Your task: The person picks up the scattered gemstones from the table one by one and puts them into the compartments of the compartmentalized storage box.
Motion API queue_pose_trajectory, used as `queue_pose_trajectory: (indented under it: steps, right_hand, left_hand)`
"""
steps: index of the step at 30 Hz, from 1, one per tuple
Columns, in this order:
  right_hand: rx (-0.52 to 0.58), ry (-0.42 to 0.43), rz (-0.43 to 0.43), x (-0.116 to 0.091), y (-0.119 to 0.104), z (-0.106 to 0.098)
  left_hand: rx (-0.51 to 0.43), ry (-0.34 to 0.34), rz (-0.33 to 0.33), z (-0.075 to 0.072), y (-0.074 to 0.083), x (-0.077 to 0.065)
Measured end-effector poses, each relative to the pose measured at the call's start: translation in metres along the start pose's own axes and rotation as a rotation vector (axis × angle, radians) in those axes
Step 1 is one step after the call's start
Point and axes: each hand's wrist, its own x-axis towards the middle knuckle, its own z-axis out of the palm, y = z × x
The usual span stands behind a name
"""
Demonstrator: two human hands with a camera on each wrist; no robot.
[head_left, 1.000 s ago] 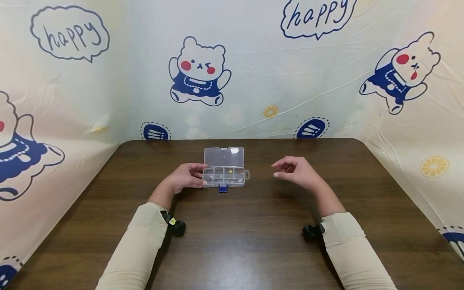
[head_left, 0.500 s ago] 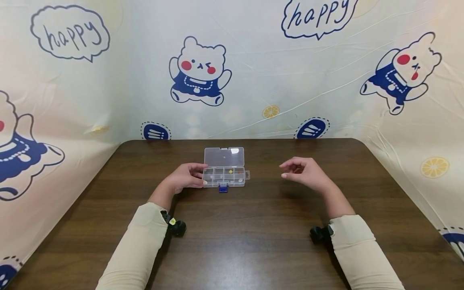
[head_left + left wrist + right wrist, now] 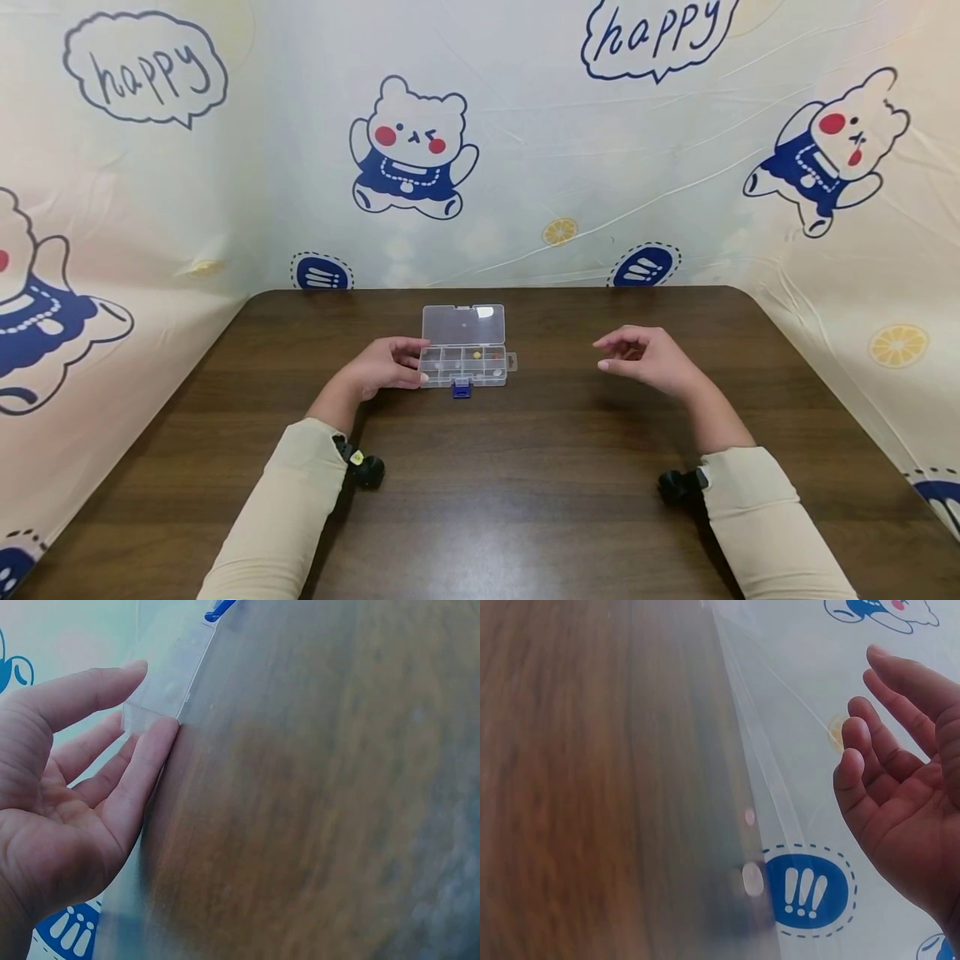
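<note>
A clear plastic compartment box [image 3: 462, 367] stands on the wooden table, its transparent lid [image 3: 463, 325] tipped back. Small pieces lie in several compartments, a yellow one [image 3: 477, 356] and a reddish one [image 3: 494, 356] among them. At the front hangs a blue latch [image 3: 461, 390]. My left hand [image 3: 386, 364] grips the box at its left end, thumb near the front corner and fingers toward the back. The left wrist view shows fingertips [image 3: 166, 729] right at the box's end. To the right of the box, my right hand [image 3: 643, 357] hovers with loosely bent fingers [image 3: 859, 735] and nothing between them.
The brown table [image 3: 480, 500] extends to a back edge not far behind the lid. A printed cloth [image 3: 525, 167] with bears and lettering hangs behind and at both sides. A clear hanging tab [image 3: 512, 362] juts from the box's right end.
My right hand has drawn away to the right, farther from the box, its fingers keeping the same loose bend. The left hand and the box have stayed where they were.
</note>
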Motion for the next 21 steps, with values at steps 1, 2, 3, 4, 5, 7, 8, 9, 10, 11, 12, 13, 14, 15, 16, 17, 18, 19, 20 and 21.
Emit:
queue_pose_trajectory:
  steps: [1,2,3,4,5,7,8,9,10,11,12,13,14,15,16,17,18,19,20,21]
  right_hand:
    - [0.001,0.001,0.002,-0.001,0.003,-0.001]
    - [0.005,0.004,0.01,0.0,0.008,-0.002]
    - [0.01,0.007,0.018,0.0,0.014,-0.002]
    - [0.014,0.01,0.024,0.0,0.019,-0.003]
    - [0.018,0.013,0.028,0.0,0.025,-0.004]
    - [0.031,0.02,0.039,0.001,0.037,-0.006]
    - [0.037,0.024,0.043,0.001,0.042,-0.007]
    - [0.043,0.026,0.039,0.0,0.045,-0.008]
    - [0.048,0.028,0.037,-0.001,0.047,-0.009]
    - [0.055,0.028,0.036,-0.002,0.048,-0.01]
    - [0.058,0.027,0.037,-0.003,0.05,-0.011]
    - [0.06,0.026,0.037,-0.004,0.052,-0.013]
    - [0.061,0.024,0.039,-0.005,0.052,-0.014]
    - [0.061,0.022,0.045,-0.005,0.053,-0.015]
    - [0.053,0.022,0.05,-0.006,0.054,-0.016]
    - [0.049,0.023,0.053,-0.006,0.056,-0.017]
    - [0.045,0.022,0.057,-0.007,0.057,-0.017]
    - [0.046,0.024,0.061,-0.007,0.058,-0.018]
    - [0.045,0.024,0.064,-0.007,0.059,-0.018]
    - [0.043,0.024,0.068,-0.008,0.061,-0.019]
  left_hand:
    - [-0.001,0.0,0.0,0.0,0.0,0.0]
    - [-0.001,0.0,0.001,0.0,0.0,0.0]
    - [-0.001,-0.001,0.001,0.0,0.0,0.0]
    - [-0.001,0.0,0.001,0.0,-0.001,0.0]
    - [-0.003,0.001,0.0,0.0,-0.001,0.0]
    - [-0.001,0.003,0.002,0.0,-0.001,0.0]
    - [0.0,0.003,0.002,0.0,-0.001,0.0]
    - [-0.001,0.004,0.003,0.0,-0.001,0.0]
    - [0.0,0.003,0.003,0.0,-0.001,0.0]
    - [0.001,0.003,0.004,0.0,0.0,0.0]
    - [0.001,0.002,0.004,0.0,0.0,0.0]
    - [-0.001,0.002,0.004,0.0,0.0,0.0]
    - [-0.002,0.001,0.003,0.0,-0.001,0.0]
    - [-0.003,0.001,0.003,0.0,-0.001,0.0]
    - [-0.004,0.0,0.002,0.0,0.0,0.0]
    - [-0.005,0.001,0.002,0.0,-0.001,0.0]
    - [-0.006,0.0,0.002,0.0,-0.001,0.0]
    - [-0.007,0.001,0.002,-0.001,-0.001,0.001]
    - [-0.007,0.0,0.002,-0.001,-0.001,0.001]
    - [-0.008,0.0,0.002,-0.001,-0.001,0.001]
